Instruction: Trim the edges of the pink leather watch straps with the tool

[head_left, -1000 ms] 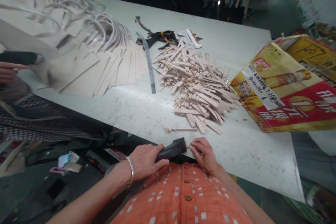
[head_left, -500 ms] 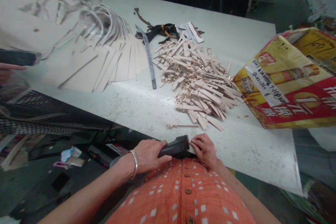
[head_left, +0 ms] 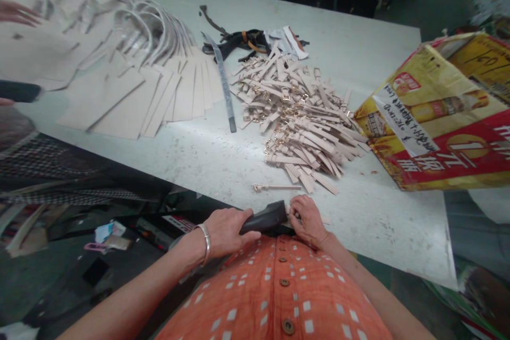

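Observation:
My left hand [head_left: 228, 229], with a bracelet at its wrist, is wrapped round a black hand tool [head_left: 266, 218] at the table's front edge. The exact kind of tool does not show. Close against its right end, my right hand [head_left: 309, 220] pinches a small beige buckle strap, mostly hidden by the fingers; a pale strap end [head_left: 326, 220] sticks out on the right. Just beyond the hands lies a single buckle strap [head_left: 279, 187]. Behind that is a heap of beige straps [head_left: 314, 133] with gold-coloured buckles.
A yellow and red carton [head_left: 434, 133] stands at the right. Beige panels [head_left: 115, 101] and looped handles [head_left: 159, 32] cover the left side. A plastic-wrapped strip [head_left: 225, 85] and dark straps [head_left: 239, 42] lie farther back. Another person's hand [head_left: 18, 12] reaches in at the left.
My right hand has shifted slightly up, its fingers curled more, and a strap end now shows at its right. At the left, another person's hand has appeared over the panels.

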A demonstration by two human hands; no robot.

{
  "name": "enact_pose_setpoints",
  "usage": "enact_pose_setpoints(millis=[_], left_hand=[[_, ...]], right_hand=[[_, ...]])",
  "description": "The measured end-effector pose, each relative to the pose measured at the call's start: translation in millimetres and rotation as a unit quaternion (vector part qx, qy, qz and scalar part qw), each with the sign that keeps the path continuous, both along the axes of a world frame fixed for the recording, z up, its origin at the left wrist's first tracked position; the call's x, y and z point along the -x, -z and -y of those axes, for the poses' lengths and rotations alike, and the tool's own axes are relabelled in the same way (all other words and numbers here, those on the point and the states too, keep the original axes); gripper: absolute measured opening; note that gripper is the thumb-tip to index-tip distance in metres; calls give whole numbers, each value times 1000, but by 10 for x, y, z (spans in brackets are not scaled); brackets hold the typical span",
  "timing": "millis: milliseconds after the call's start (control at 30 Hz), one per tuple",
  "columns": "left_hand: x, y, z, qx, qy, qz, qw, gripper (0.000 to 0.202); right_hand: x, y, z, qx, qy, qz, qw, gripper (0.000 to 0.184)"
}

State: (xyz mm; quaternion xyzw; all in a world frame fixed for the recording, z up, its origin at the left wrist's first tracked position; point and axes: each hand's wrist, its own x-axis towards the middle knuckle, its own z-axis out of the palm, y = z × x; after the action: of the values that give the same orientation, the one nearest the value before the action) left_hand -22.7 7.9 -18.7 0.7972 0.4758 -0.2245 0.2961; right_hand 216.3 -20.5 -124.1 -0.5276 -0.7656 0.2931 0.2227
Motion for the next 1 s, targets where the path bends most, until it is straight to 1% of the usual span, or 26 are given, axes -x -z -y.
enact_pose_setpoints(millis=[167, 267, 433, 533, 633, 767, 833, 1000], left_hand=[[19, 9, 1, -7, 8, 2, 1000, 52], [39, 0, -13, -9, 13, 4, 1000, 52], [63, -43, -75, -2, 21, -9, 1000, 53], [23, -59, -98, 4, 24, -11, 1000, 53], [-37, -52, -96, -1, 30, -2, 1000, 52], [-36, -31, -80, -4, 29, 11, 1000, 50], [12, -29, -82, 3, 23, 12, 1000, 50], [93, -41, -113, 3, 15, -2, 1000, 52]], right_hand=[[-4, -28, 0, 10, 17, -52, 998, 13], [-12, -20, 7, 19, 35, -62, 997, 16], [2, 97, 6, 5, 66, -55, 996, 22], [34, 165, -9, -11, 96, -42, 994, 22], [65, 190, -30, -18, 118, -20, 993, 21], [51, 172, -33, -23, 118, -26, 992, 20], [16, 157, -14, -24, 103, -47, 993, 20], [-73, 142, 53, -31, 43, -91, 994, 41]])
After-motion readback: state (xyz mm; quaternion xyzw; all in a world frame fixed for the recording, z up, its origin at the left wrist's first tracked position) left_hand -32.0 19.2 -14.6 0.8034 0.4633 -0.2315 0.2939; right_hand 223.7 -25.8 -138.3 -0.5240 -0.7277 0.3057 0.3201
